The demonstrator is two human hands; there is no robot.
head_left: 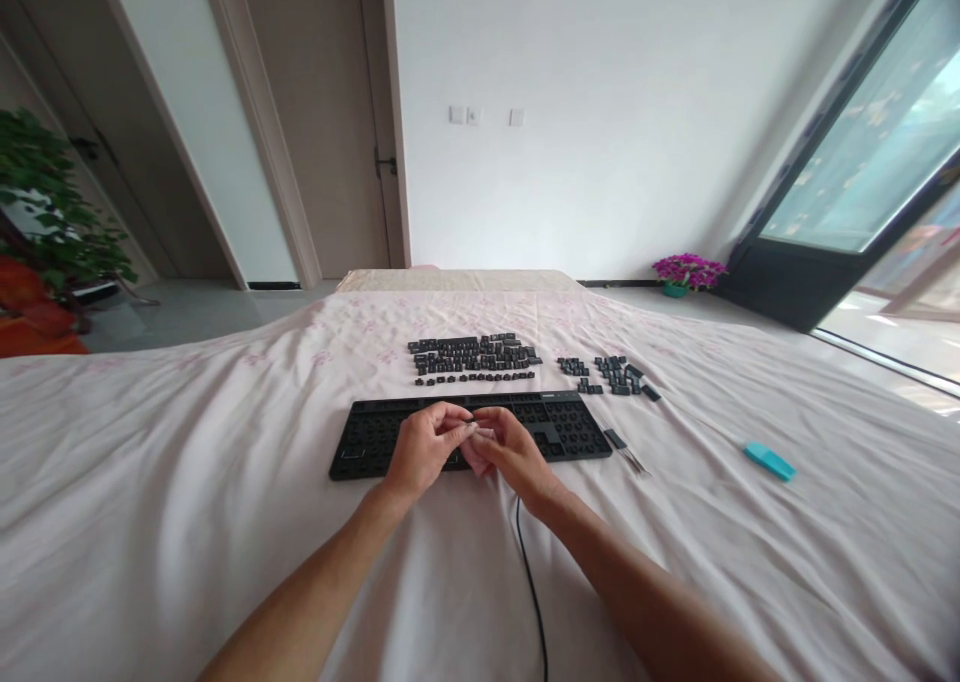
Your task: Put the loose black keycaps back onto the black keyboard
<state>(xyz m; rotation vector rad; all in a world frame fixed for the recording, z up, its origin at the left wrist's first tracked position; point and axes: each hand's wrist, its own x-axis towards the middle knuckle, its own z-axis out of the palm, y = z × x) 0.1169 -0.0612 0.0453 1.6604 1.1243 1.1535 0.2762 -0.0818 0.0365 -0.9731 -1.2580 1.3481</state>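
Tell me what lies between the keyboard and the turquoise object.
Head view: a small black-ended wire tool lies beside the keyboard, then pale cloth before the turquoise object.

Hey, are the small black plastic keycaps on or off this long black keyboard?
Mostly off: the keycaps lie grouped beyond the keyboard, whose visible key positions look bare.

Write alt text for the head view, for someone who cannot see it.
A left hand and a right hand meet over a black keyboard with many keys off, a pink cloth in the right. Loose black keys lie in groups beyond the keyboard on a pale sheet; to its right lie a wire tool and a blue object.
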